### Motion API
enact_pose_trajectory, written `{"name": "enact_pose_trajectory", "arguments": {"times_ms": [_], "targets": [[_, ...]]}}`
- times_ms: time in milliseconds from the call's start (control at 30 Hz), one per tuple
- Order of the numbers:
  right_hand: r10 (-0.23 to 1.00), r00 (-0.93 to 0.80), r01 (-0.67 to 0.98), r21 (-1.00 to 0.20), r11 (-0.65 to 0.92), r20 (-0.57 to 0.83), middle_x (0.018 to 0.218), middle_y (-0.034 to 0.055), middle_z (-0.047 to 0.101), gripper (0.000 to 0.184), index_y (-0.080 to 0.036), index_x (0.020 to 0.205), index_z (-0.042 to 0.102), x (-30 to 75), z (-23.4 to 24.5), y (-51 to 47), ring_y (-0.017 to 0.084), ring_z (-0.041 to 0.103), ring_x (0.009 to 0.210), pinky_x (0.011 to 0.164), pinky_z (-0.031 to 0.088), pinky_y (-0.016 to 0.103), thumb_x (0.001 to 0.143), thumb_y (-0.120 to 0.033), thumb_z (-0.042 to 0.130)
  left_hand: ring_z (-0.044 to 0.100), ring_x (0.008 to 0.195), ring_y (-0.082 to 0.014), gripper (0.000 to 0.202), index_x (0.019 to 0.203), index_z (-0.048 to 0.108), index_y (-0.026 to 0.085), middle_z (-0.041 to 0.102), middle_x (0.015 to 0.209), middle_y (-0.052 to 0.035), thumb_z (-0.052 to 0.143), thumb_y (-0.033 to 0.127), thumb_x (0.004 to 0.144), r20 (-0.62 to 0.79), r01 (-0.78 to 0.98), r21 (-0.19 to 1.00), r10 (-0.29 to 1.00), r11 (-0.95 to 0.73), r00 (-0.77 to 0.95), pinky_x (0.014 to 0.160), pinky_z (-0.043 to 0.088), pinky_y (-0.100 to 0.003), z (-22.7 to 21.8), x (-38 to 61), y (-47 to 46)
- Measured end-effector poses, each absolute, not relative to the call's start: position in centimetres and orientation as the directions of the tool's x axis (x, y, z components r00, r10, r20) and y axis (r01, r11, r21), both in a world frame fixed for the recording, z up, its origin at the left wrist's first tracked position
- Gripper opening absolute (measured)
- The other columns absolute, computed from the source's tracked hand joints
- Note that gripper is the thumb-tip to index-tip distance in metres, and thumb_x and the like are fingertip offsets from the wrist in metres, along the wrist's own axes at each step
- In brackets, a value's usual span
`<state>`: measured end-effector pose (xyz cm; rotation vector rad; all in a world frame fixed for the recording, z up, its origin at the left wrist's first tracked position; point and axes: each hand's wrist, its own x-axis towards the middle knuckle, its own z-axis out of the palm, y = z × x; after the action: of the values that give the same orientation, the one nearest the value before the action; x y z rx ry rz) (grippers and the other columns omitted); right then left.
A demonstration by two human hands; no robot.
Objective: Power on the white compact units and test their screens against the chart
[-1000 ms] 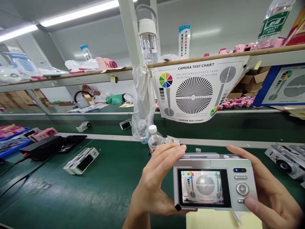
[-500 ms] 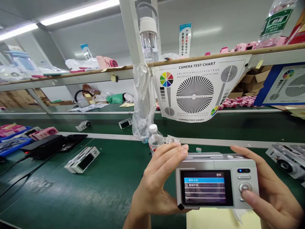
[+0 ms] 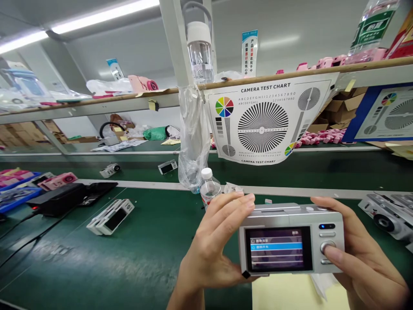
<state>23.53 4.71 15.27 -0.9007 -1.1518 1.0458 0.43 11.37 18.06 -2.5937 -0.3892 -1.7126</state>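
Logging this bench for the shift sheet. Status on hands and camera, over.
Left hand and right hand holding silver compact camera. Right thumb on dial; screen showing menu, second row highlighted. Plastic water bottle behind left hand.

green assembly bench (image 3: 138,262) (white cameras (image 3: 110,222) lying on it)

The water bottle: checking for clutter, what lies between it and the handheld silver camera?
In the head view, the left hand holding the silver camera fills that stretch, with a crumpled white scrap beyond its fingers.
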Motion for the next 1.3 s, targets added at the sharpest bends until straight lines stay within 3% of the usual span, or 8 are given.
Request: {"name": "enact_pose_trajectory", "arguments": {"times_ms": [100, 167, 333, 567, 867, 1067, 1200, 1300], "targets": [[0.971, 0.145, -0.151, -0.966, 0.210, 0.188, 0.120, 0.0060, 0.065, 0.045, -0.039, 0.132, 0.051, 22.9, 16.0, 4.4, 0.024, 0.071, 0.092, 0.070, 0.062, 0.026, 0.087, -0.038, 0.060, 0.060, 0.119, -0.0296, 0.081, 0.136, 0.048, 0.014, 0.065, 0.124, -0.0139, 0.076, 0.053, 0.071, 0.902, 0.222, 0.130, 0.208, -0.966, 0.378, 0.103, 0.049, -0.043, 18.1, 0.4, 11.4], [0.964, 0.143, -0.079, -0.968, 0.237, 0.224, 0.120, 0.0060, 0.064, 0.045, -0.039, 0.133, 0.050, 22.9, 16.0, 4.5, 0.025, 0.070, 0.091, 0.071, 0.062, 0.027, 0.088, -0.038, 0.059, 0.060, 0.118, -0.0296, 0.081, 0.136, 0.048, 0.014, 0.065, 0.124, -0.0139, 0.076, 0.054, 0.071, 0.904, 0.228, 0.125, 0.206, -0.966, 0.375, 0.103, 0.050, -0.044, 18.1, 0.4, 11.4], [0.916, 0.096, 0.039, -0.921, 0.389, 0.391, 0.103, 0.0047, 0.067, 0.041, -0.039, 0.130, 0.052, 23.4, 15.5, 5.3, 0.022, 0.070, 0.076, 0.057, 0.061, 0.023, 0.089, -0.035, 0.058, 0.060, 0.118, -0.0299, 0.081, 0.136, 0.047, 0.013, 0.065, 0.123, -0.0146, 0.076, 0.052, 0.071, 0.897, 0.262, 0.087, 0.190, -0.961, 0.400, 0.103, 0.050, -0.044, 18.1, 0.5, 11.4], [0.907, 0.139, 0.039, -0.917, 0.396, 0.397, 0.101, 0.0022, 0.067, 0.037, -0.039, 0.126, 0.054, 22.4, 16.1, 5.4, 0.013, 0.061, 0.051, 0.042, 0.054, 0.020, 0.089, -0.035, 0.058, 0.058, 0.121, -0.0281, 0.083, 0.136, 0.047, 0.012, 0.065, 0.125, -0.0139, 0.077, 0.053, 0.070, 0.898, 0.252, 0.087, 0.186, -0.964, 0.398, 0.106, 0.048, -0.041, 18.1, 0.7, 11.6], [0.933, 0.129, -0.037, -0.939, 0.343, 0.336, 0.108, 0.0055, 0.067, 0.044, -0.037, 0.133, 0.051, 22.5, 16.2, 4.9, 0.021, 0.067, 0.070, 0.051, 0.058, 0.023, 0.089, -0.036, 0.055, 0.059, 0.119, -0.0288, 0.085, 0.135, 0.048, 0.014, 0.064, 0.125, -0.0142, 0.078, 0.055, 0.068, 0.900, 0.221, 0.130, 0.208, -0.967, 0.384, 0.105, 0.049, -0.042, 18.0, 0.4, 11.9], [0.948, 0.127, -0.075, -0.950, 0.303, 0.292, 0.109, 0.0057, 0.066, 0.042, -0.035, 0.132, 0.052, 22.2, 16.5, 5.0, 0.019, 0.067, 0.068, 0.048, 0.057, 0.022, 0.090, -0.036, 0.054, 0.060, 0.117, -0.0304, 0.085, 0.135, 0.048, 0.015, 0.065, 0.124, -0.0141, 0.079, 0.055, 0.066, 0.882, 0.242, 0.153, 0.243, -0.958, 0.403, 0.103, 0.050, -0.044, 18.2, 0.3, 12.0], [0.948, -0.038, -0.097, -0.946, 0.310, 0.315, 0.087, 0.0035, 0.066, 0.060, -0.038, 0.143, 0.040, 22.7, 16.6, 5.0, 0.018, 0.066, 0.058, 0.050, 0.058, 0.023, 0.087, -0.044, 0.061, 0.061, 0.116, -0.0317, 0.090, 0.134, 0.050, 0.016, 0.066, 0.121, -0.0131, 0.078, 0.062, 0.061, 0.868, 0.245, 0.191, 0.280, -0.951, 0.410, 0.101, 0.051, -0.046, 18.5, -0.1, 12.1], [0.961, -0.116, -0.145, -0.962, 0.234, 0.251, 0.095, 0.0038, 0.070, 0.086, -0.040, 0.149, 0.027, 22.8, 16.9, 4.6, 0.022, 0.072, 0.072, 0.071, 0.061, 0.031, 0.077, -0.051, 0.072, 0.061, 0.115, -0.0321, 0.092, 0.132, 0.052, 0.017, 0.067, 0.119, -0.0125, 0.079, 0.064, 0.057, 0.860, 0.242, 0.215, 0.301, -0.946, 0.412, 0.099, 0.052, -0.046, 18.6, -0.4, 12.3]]}}
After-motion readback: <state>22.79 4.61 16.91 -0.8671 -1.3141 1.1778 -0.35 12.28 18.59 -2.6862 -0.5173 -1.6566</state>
